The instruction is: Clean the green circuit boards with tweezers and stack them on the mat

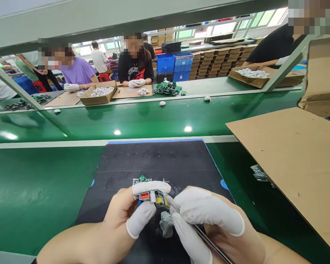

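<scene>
A small circuit board assembly with an orange USB port (pixel 145 196) and yellow and white parts is pinched between the finger and thumb of my left hand (pixel 143 209), which wears white finger cots. My right hand (pixel 206 216), also in white finger cots, grips slim metal tweezers (pixel 200 231). Their tip meets the right end of the board, by the yellow part; whether it pinches anything there I cannot tell. A lump of grey putty (pixel 166 224) lies just below the board, close to my right fingers. Under both hands is a black mat (pixel 154 157).
Across the green conveyor belt (pixel 137 123), co-workers sit at a bench with circuit boards (pixel 166 88) and cardboard trays of white pieces (pixel 99 93). Several small pieces (pixel 162 104) ride the belt. A cardboard sheet (pixel 294 154) juts in at my right.
</scene>
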A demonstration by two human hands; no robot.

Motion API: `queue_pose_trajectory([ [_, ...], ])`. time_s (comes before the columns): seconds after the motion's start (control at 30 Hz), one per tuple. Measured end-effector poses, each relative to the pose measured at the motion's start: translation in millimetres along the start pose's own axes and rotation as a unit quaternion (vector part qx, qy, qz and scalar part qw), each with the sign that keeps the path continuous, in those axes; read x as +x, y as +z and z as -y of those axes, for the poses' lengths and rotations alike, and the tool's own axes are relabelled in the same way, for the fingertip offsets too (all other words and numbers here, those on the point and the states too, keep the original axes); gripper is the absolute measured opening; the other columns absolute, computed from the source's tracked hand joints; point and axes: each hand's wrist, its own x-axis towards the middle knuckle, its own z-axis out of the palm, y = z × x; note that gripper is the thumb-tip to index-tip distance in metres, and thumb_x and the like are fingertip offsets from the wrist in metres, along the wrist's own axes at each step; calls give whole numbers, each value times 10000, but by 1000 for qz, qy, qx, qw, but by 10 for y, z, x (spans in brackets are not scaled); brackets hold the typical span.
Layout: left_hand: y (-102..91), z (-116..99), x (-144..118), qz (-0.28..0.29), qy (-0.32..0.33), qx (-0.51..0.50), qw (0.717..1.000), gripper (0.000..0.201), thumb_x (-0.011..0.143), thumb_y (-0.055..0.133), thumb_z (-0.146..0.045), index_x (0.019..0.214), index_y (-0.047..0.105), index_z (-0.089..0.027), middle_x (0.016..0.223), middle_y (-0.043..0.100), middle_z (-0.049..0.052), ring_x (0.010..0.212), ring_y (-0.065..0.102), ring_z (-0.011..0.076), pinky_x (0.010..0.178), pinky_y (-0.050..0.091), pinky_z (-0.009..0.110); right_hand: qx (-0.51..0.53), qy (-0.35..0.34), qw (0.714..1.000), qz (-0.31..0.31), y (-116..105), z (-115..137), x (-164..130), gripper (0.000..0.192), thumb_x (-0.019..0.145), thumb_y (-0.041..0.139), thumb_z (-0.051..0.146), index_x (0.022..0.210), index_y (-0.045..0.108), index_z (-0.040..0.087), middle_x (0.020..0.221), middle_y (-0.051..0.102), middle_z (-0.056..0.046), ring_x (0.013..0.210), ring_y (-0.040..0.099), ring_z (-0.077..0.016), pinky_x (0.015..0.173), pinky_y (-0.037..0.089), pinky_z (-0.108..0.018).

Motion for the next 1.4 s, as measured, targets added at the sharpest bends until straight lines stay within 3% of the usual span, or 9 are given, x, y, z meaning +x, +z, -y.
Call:
queue_pose_trajectory([
  [0.17, 2, 10, 9, 9, 5, -36, 999, 235, 947, 559, -290, 1133, 700, -313, 838, 759, -16, 770, 697, 117, 716, 545, 135, 0, 15, 1000, 13, -72, 15, -56, 336, 718, 586, 11, 917, 529, 276, 743, 651, -28, 614, 670, -174, 507, 540, -239],
  [0.3, 0, 32, 2, -4, 0, -40, 999, 258, 930, 590, -234, 1136, 693, -351, 985, 767, -47, 852, 707, 88, 728, 522, 68, 23, 8, 1000, -16, -32, -17, -79, 344, 719, 551, 16, 915, 497, 293, 680, 584, 7, 519, 607, -140, 449, 495, -224],
  [0.53, 11, 22, -3, -16, 3, -39, 999, 297, 894, 624, -164, 1121, 708, -335, 987, 772, -50, 854, 716, 80, 771, 519, 54, 61, -32, 997, -17, 39, -80, -21, 341, 702, 537, 23, 911, 494, 288, 647, 530, 31, 499, 550, -122, 444, 448, -220],
  [0.67, 10, 28, -3, -11, -3, -42, 999, 303, 894, 618, -154, 1123, 708, -331, 1008, 769, -41, 890, 718, 94, 840, 518, 84, 110, 98, 988, -36, -22, 38, 40, 257, 730, 562, 12, 806, 531, 256, 679, 553, 29, 568, 549, -118, 514, 460, -219],
  [0.77, 13, 48, -4, -13, -3, -49, 999, 257, 912, 602, -196, 1107, 715, -321, 1011, 766, -33, 904, 715, 100, 844, 520, 89, 192, 203, 960, 24, -91, 63, 74, 179, 765, 607, 59, 735, 530, 218, 687, 537, 23, 581, 514, -102, 532, 455, -203],
  [0.97, 19, 85, -7, 4, -14, -64, 998, 245, 936, 577, -237, 1125, 693, -342, 1023, 757, -32, 904, 705, 107, 850, 532, 128, 329, 291, 897, 46, -153, -11, 80, 227, 799, 718, 312, 729, 534, 199, 698, 521, 9, 583, 471, -98, 522, 457, -195],
  [1.07, 1, 97, 4, 12, -26, -64, 998, 250, 936, 576, -235, 1138, 681, -339, 1003, 754, -19, 891, 700, 124, 841, 544, 168, 311, 301, 901, 26, -170, 8, 85, 247, 786, 742, 361, 739, 560, 201, 706, 543, 8, 609, 503, -105, 552, 489, -206],
  [1.2, -23, 102, 13, 7, -34, -60, 998, 212, 929, 586, -269, 1109, 697, -269, 957, 746, 29, 853, 692, 165, 811, 563, 235, 257, 296, 920, 7, -199, 53, 112, 167, 769, 746, 233, 750, 582, 206, 706, 572, 6, 604, 550, -115, 547, 519, -221],
  [1.4, -25, 101, -1, 18, -48, -85, 995, 217, 940, 558, -315, 1077, 701, -226, 943, 724, 60, 820, 676, 187, 785, 567, 282, 252, 207, 944, 46, -217, 21, 141, 131, 818, 639, 92, 814, 705, 206, 761, 610, -17, 616, 602, -112, 554, 543, -208],
])
